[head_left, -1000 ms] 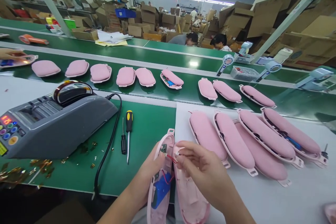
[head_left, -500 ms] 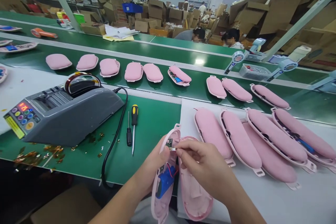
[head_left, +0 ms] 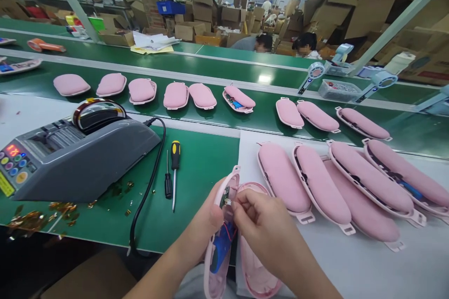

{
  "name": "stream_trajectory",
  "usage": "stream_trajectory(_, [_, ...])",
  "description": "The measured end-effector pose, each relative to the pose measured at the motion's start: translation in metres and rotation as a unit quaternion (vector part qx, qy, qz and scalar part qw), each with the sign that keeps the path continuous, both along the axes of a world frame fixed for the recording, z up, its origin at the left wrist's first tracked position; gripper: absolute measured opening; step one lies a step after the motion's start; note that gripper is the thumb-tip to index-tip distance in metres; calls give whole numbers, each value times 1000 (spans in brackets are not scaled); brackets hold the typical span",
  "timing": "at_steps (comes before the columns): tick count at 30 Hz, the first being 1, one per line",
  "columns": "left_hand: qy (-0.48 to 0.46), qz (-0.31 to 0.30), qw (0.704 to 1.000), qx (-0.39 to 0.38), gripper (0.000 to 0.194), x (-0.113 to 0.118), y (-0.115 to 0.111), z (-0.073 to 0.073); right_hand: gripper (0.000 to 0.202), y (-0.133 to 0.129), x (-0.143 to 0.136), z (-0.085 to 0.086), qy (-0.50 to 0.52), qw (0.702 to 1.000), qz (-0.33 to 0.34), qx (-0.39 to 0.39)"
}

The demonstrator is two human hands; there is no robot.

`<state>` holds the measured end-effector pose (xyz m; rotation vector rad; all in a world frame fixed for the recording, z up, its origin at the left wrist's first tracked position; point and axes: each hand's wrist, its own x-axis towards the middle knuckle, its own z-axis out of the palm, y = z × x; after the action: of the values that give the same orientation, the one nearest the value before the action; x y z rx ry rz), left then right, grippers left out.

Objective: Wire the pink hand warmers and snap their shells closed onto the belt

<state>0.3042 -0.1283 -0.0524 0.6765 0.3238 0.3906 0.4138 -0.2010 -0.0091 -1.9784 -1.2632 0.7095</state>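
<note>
My left hand [head_left: 206,219] grips a pink shell half [head_left: 213,275] that stands on edge, its open inside turned to the right. Inside it sit a small green circuit board [head_left: 225,195] and a blue battery [head_left: 221,247] with red wires. The fingertips of my right hand [head_left: 256,217] are pinched on a small white connector [head_left: 228,202] beside the board. Below my right hand lies the other pink shell half [head_left: 257,271], hollow side up, partly covered by the hand.
Several pink cases [head_left: 284,177] lie on the white sheet at right, more along the green bench behind. A grey tape dispenser [head_left: 87,159] with a black cable, two screwdrivers [head_left: 175,173] and amber tape scraps [head_left: 31,222] are at left.
The view has shifted slightly, so the dispenser sits further left. My right fingers have curled closer around the connector, and the held shell half has turned a little, showing less of its inside.
</note>
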Motion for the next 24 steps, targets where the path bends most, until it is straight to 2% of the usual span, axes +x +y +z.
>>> stream_trajectory(4, [34, -12, 991, 129, 92, -3, 5, 3, 20, -1, -2, 0, -97, 995, 7, 18])
stream_trajectory(7, [30, -13, 985, 171, 89, -3, 8, 2, 22, 4, -2, 1, -95, 995, 13, 13])
stream_trajectory(10, [35, -3, 995, 92, 80, 2, 10, 2, 19, 5, -6, -7, -69, 997, -11, 42])
stream_trajectory(13, [42, 9, 998, -45, 69, 5, 10, 6, 13, -10, -8, -30, -106, 973, -143, 145])
stream_trajectory(16, [66, -6, 987, -144, 63, 1, 12, 6, 39, -40, -3, -62, -137, 940, -245, 192])
stream_trajectory(18, [85, -9, 984, -154, 63, -3, 12, 3, 50, -61, 3, -82, -95, 941, -254, 201])
stream_trajectory(20, [101, -5, 987, -127, 66, -5, 12, 0, 55, -77, 5, -94, -21, 950, -244, 193])
stream_trajectory(22, [111, -10, 990, -89, 74, -5, 13, -3, 54, -84, 4, -95, 32, 951, -248, 180])
stream_trajectory(24, [127, -3, 992, -24, 80, -5, 17, -2, 49, -82, 0, -89, 36, 947, -268, 175])
